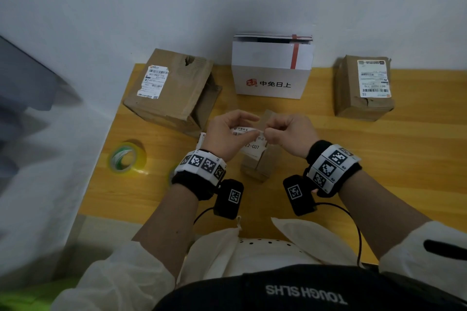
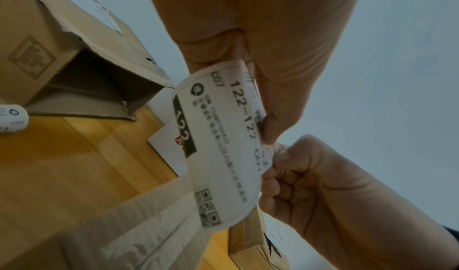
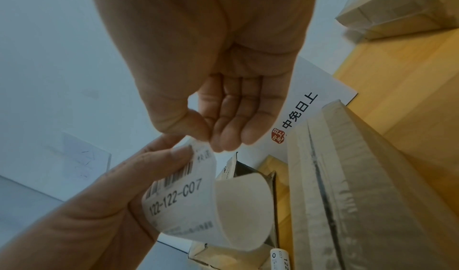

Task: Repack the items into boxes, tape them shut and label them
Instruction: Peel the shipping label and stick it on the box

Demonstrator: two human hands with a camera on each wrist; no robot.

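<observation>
A white shipping label [image 1: 249, 139] printed "122-122-C07" curls between both hands above a small taped cardboard box [image 1: 257, 164] at the table's middle. My left hand [image 1: 227, 134] holds the label's upper edge between thumb and fingers; the label [image 2: 223, 146] bends round below them. My right hand [image 1: 285, 134] pinches a corner of the label [image 3: 201, 146] with thumb and forefinger, the other fingers curled. The label's blank back [image 3: 243, 209] rolls outward. The small box [image 3: 347, 186] carries clear tape along its top seam.
On the yellow wooden table [image 1: 379, 159] stand a torn brown box [image 1: 174, 91] at back left, a white printed box [image 1: 271, 68] with red tape at back centre, and a labelled brown box [image 1: 364, 88] at back right. A tape roll [image 1: 127, 158] lies left; a rolled label [image 2: 12, 117] nearby.
</observation>
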